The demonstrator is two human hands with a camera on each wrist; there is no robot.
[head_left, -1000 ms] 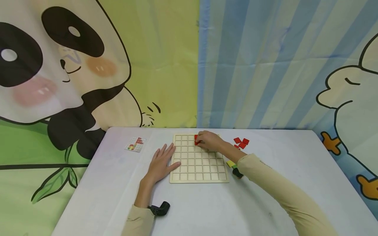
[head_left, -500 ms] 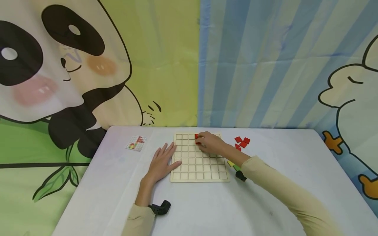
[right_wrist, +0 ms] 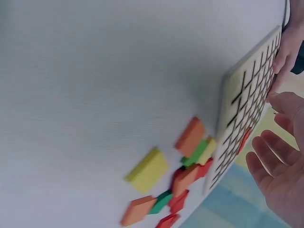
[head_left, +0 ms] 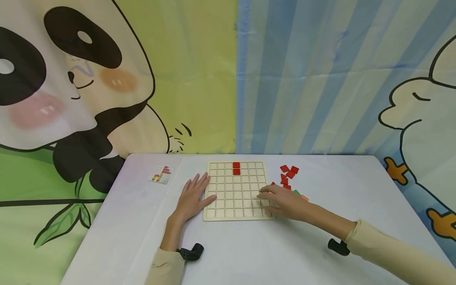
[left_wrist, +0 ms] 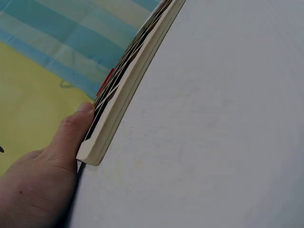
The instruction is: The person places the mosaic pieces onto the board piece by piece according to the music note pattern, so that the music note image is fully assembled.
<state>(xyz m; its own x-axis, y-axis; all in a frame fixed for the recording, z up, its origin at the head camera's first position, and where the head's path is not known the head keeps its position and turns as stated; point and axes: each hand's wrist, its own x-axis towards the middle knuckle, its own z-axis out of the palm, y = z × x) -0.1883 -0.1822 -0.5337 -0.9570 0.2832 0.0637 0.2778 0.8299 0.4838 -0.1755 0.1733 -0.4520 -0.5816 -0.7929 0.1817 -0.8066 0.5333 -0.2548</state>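
A pale wooden grid board (head_left: 229, 202) lies on the white table, with a red square tile (head_left: 236, 165) in its top row and a second red tile (head_left: 236, 171) directly below. My left hand (head_left: 192, 199) rests at the board's left edge, fingers straight, thumb over the rim; the left wrist view shows the thumb (left_wrist: 71, 130) against the board's corner. Over the board's right side hovers my right hand (head_left: 285, 202), fingers loosely spread and holding nothing. Beside it, partly hidden by this hand, lie loose red tiles (head_left: 290, 174) and coloured ones.
In the right wrist view, a yellow tile (right_wrist: 148, 170), an orange tile (right_wrist: 137, 210) and a green tile (right_wrist: 162, 202) lie in the loose pile by the board. A small pattern card (head_left: 162, 174) lies on the table (head_left: 117, 221) left of the board.
My right hand has let go of the lower red tile, leaving it in the grid, and has moved down and right to the board's right edge. My left hand stays in place.
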